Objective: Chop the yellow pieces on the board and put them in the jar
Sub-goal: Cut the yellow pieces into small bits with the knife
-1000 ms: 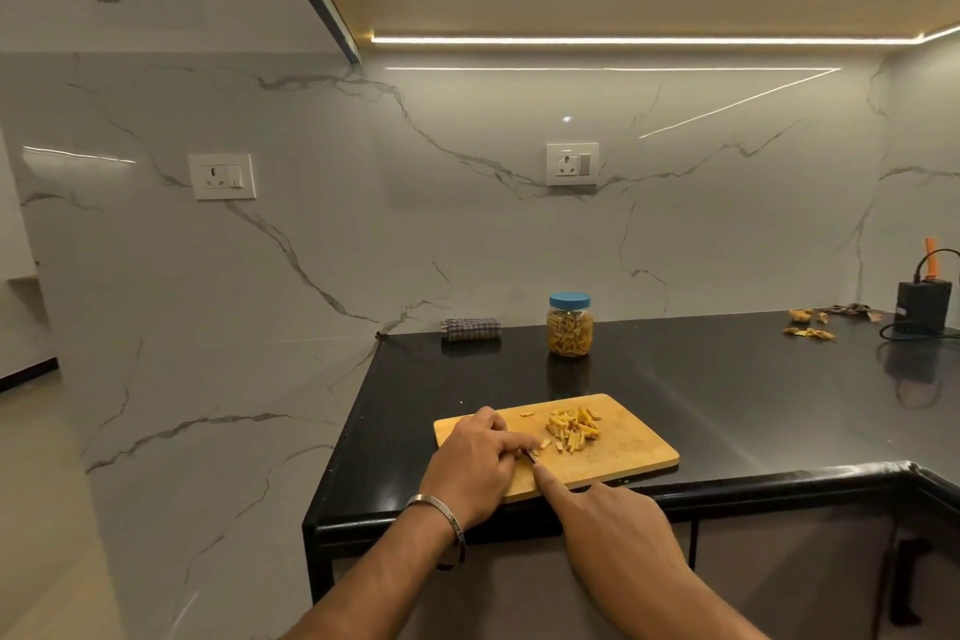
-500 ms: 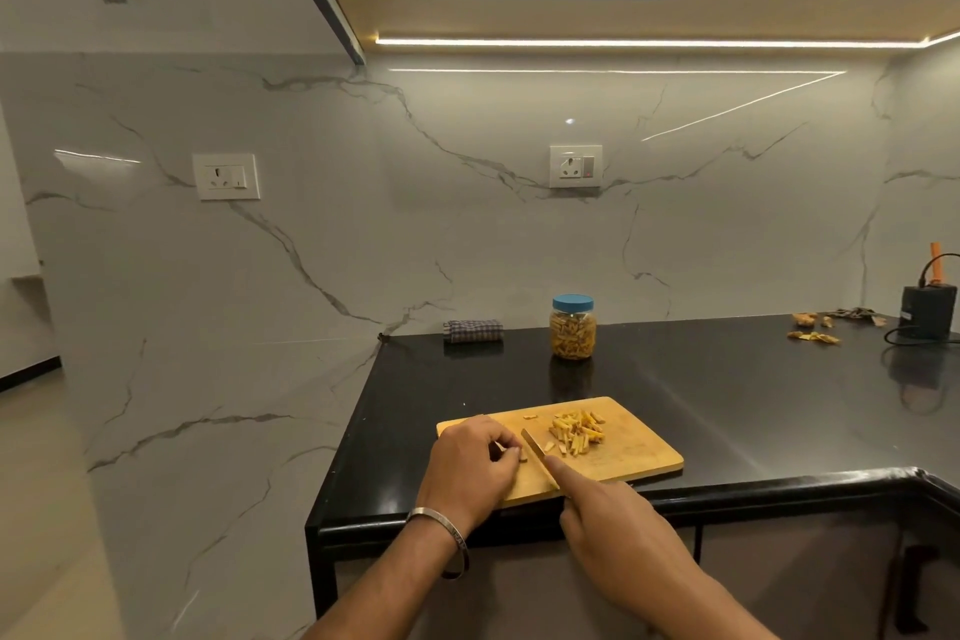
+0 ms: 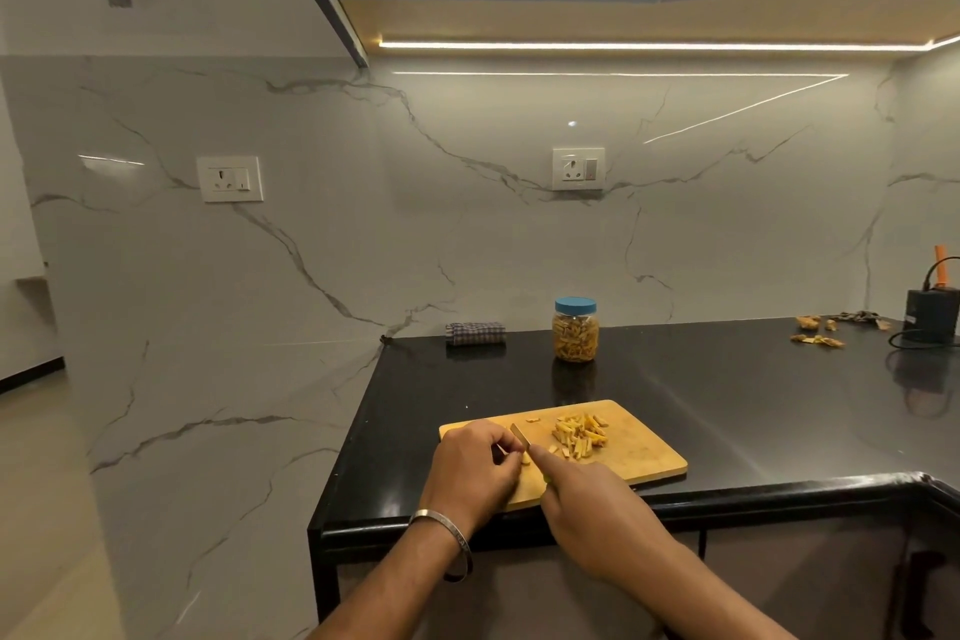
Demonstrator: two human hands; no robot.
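The knife has swung upright since a moment ago, gripped by the right hand; the left hand pinches a yellow piece beside the blade (fingertips at risk) on the board; jar capped at twelve o'clock.

My board is matt wood. The counter is glossy black stone, the wall polished marble, my bangle shiny metal, the jar clear plastic.
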